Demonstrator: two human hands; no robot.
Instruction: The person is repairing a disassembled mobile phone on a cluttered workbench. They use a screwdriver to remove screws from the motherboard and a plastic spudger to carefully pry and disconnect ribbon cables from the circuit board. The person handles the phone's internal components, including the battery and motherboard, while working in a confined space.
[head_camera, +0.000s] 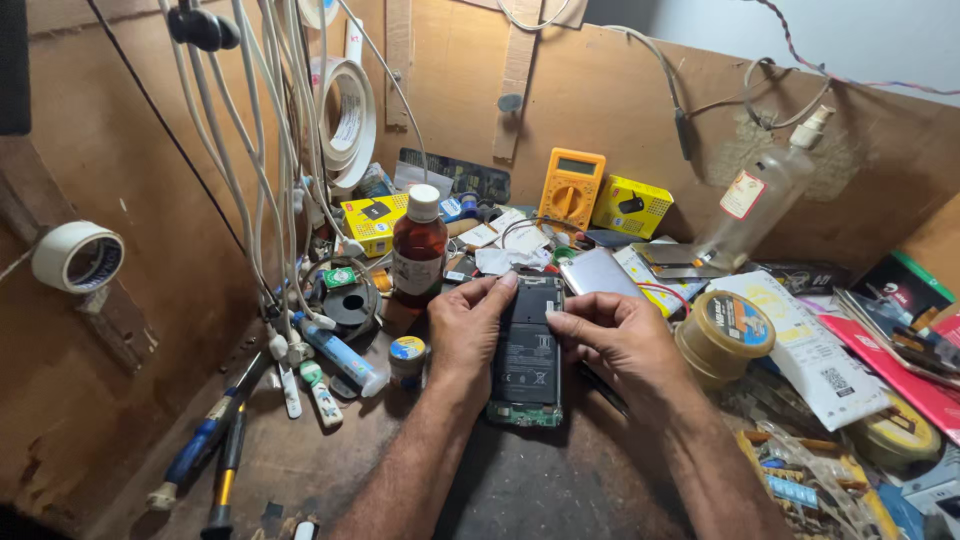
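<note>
- Opened phone (528, 358) flat on the bench, just right of the brown bottle (418, 246)
- Left hand (466, 330) gripping the phone's left edge
- Right hand (620, 340) pinching its right edge, fingertips (556, 316) pressed on

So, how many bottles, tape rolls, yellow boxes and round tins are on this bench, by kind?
Bottles: 2, the brown bottle and the clear spray bottle
Tape rolls: 2, one on the left wall, one hanging
Yellow boxes: 2
Round tins: 2
Total: 8
</note>
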